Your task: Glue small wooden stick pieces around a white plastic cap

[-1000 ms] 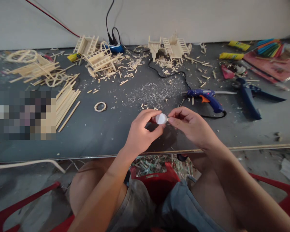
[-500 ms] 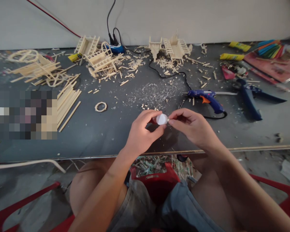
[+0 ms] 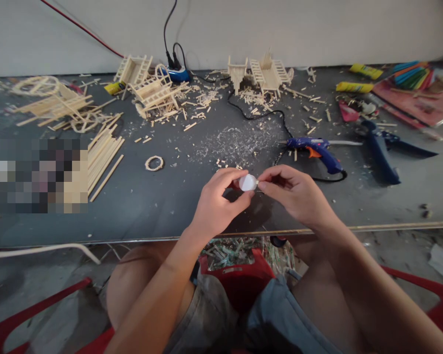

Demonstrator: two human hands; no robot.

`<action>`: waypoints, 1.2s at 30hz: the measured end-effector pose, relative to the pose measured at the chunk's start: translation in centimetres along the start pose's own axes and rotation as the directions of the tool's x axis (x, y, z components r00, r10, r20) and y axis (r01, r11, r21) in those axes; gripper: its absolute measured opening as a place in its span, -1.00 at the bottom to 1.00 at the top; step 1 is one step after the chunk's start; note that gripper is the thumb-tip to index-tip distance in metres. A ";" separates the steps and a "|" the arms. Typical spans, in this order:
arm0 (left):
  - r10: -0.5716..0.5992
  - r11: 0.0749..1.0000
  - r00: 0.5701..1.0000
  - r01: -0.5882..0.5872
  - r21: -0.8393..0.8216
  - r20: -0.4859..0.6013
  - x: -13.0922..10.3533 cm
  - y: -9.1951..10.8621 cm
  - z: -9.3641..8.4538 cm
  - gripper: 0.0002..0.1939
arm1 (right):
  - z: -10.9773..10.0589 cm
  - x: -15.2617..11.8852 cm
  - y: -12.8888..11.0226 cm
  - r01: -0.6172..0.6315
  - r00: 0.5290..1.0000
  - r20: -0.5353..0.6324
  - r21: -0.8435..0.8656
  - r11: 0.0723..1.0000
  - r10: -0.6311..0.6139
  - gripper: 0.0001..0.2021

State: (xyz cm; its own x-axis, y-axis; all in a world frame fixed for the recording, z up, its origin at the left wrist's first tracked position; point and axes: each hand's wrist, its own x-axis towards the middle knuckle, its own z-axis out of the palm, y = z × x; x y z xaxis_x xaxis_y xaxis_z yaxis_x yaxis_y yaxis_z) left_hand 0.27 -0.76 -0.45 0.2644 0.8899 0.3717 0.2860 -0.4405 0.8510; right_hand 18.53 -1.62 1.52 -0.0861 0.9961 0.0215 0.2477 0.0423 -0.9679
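Between the thumb and fingers of my left hand (image 3: 221, 199) is a small round white disc (image 3: 247, 183), held just above the table near its front edge. My right hand (image 3: 290, 191) pinches a tiny pale piece (image 3: 257, 182), which looks like wood, against the disc's right rim. Whether that piece is stuck to the disc I cannot tell. A blue glue gun (image 3: 312, 146) with an orange trigger lies beyond my right hand. Off to the left rests a small ring made of short wooden pieces (image 3: 154, 163).
Stick-built models (image 3: 153, 93) stand along the back among scattered wood bits. A bundle of sticks (image 3: 105, 160) lies at left. Blue-handled cutters (image 3: 382, 150), yellow glue tubes (image 3: 354, 87) and a red packet (image 3: 417, 101) are at right. A black cord (image 3: 251, 117) crosses the table.
Almost nothing differs. Both hands keep the same hold on the disc and the tiny piece at its rim.
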 end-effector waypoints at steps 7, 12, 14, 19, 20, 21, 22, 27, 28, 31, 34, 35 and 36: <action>0.021 1.000 0.999 -0.021 0.000 -0.025 0.0 0.1 0.0 -0.68 | -0.1 -0.1 -0.3 -0.077 0.996 -0.039 0.075 0.994 0.080 -0.88; 0.012 1.000 0.999 -0.012 -0.007 -0.043 0.1 0.0 0.0 -0.67 | -0.5 -0.1 -0.3 -0.137 0.991 0.007 0.134 0.982 0.137 -0.84; 0.005 1.000 0.999 -0.005 -0.010 -0.054 0.0 0.0 0.0 -0.67 | -0.5 0.0 -0.2 -0.154 0.988 0.036 0.124 0.980 0.151 -0.81; -0.016 1.000 0.998 0.014 -0.025 -0.068 0.0 -0.1 0.0 -0.68 | -0.5 0.0 0.1 -0.128 0.992 0.028 0.055 0.990 0.126 -0.77; -0.015 1.000 0.997 0.013 -0.024 -0.072 0.0 -0.1 0.0 -0.68 | -0.5 0.0 0.1 -0.117 0.993 0.023 0.054 0.992 0.116 -0.76; -0.014 1.000 0.997 0.012 -0.021 -0.075 0.0 -0.1 0.0 -0.69 | -0.5 0.0 0.1 -0.108 0.994 0.019 0.056 0.993 0.107 -0.75; -0.013 1.000 0.997 0.011 -0.016 -0.080 0.0 0.0 0.0 -0.69 | -0.5 0.0 0.1 -0.099 0.995 0.013 0.063 0.993 0.099 -0.74; 0.008 1.000 0.994 -0.007 0.008 -0.110 0.0 0.1 -0.1 -0.69 | -0.4 -0.1 -0.1 -0.076 0.997 0.016 0.124 0.989 0.074 -0.76; 0.014 1.000 0.994 -0.012 0.013 -0.112 0.0 0.1 -0.2 -0.69 | -0.3 -0.2 -0.1 -0.072 0.997 0.016 0.128 0.989 0.071 -0.76; 0.027 0.999 0.993 -0.023 0.033 -0.116 0.0 0.0 -0.2 -0.68 | 0.0 -0.2 -0.3 -0.073 0.997 0.012 0.129 0.989 0.072 -0.75; 0.053 0.997 0.991 -0.046 0.055 -0.126 0.0 0.0 -0.2 -0.66 | 0.4 -0.1 -0.4 -0.084 0.996 -0.008 0.166 0.983 0.086 -0.66; 0.064 0.997 0.989 -0.057 0.061 -0.130 0.0 0.0 -0.2 -0.66 | 0.5 0.0 -0.3 -0.086 0.996 -0.012 0.176 0.981 0.090 -0.61; 0.075 0.996 0.988 -0.066 0.067 -0.134 0.0 0.0 -0.2 -0.66 | 0.6 0.0 -0.3 -0.085 0.996 -0.017 0.178 0.980 0.089 -0.58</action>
State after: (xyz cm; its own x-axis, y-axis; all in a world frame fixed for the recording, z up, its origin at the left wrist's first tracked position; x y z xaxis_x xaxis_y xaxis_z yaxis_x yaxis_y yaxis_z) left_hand 0.09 -0.76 -0.41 0.1596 0.8624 0.4804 0.3290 -0.5053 0.7978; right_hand 17.87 -1.68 1.67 -0.0477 0.9970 -0.0605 0.0785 -0.0567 -0.9953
